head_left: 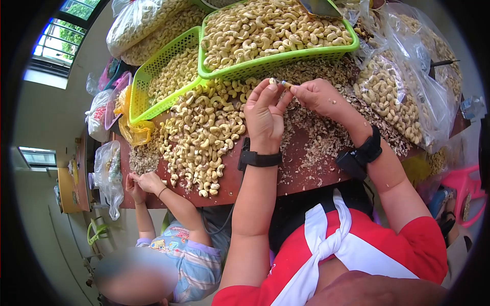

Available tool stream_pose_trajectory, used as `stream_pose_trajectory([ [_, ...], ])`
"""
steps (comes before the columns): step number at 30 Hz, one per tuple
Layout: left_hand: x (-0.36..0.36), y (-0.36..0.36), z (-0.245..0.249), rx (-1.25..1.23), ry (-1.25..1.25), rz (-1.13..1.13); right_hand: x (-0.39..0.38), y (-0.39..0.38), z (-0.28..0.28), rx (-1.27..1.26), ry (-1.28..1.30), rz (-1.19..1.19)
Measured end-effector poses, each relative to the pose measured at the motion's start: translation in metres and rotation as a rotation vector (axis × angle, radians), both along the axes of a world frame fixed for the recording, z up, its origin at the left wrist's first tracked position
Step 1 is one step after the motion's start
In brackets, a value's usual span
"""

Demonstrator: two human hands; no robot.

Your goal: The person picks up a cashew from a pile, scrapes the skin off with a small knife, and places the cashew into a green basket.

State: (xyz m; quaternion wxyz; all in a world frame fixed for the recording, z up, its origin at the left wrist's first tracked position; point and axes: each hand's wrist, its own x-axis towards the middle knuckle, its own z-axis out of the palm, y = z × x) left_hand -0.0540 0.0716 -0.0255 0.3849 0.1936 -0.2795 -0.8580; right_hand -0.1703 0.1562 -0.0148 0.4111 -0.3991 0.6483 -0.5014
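Between the thumb and fingers of my left hand (265,117) is a pale cashew nut (273,81). My right hand (321,97) is closed on a small knife (288,85) with a light brown handle; its tip meets the nut, and the blade is mostly hidden. Both hands are above the dark red table, just in front of a green basket (278,64) full of cashews. A loose heap of cashews (204,135) lies left of my left hand. Under and beside my right hand spread brown skin flakes (321,135).
A second green basket (166,84) with cashews stands at the left. Clear plastic bags of cashews (393,92) lie at the right. A phone (320,7) rests on the full basket's far edge. At the table's left end a co-worker's hands (145,183) are close together.
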Motion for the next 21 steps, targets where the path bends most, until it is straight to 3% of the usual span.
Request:
stream_pose_trajectory([
  [21,0.0008,0.0002,-0.0037,-0.034,-0.041,0.029,0.0018,0.0006,0.0026,0.045,0.048,0.020],
])
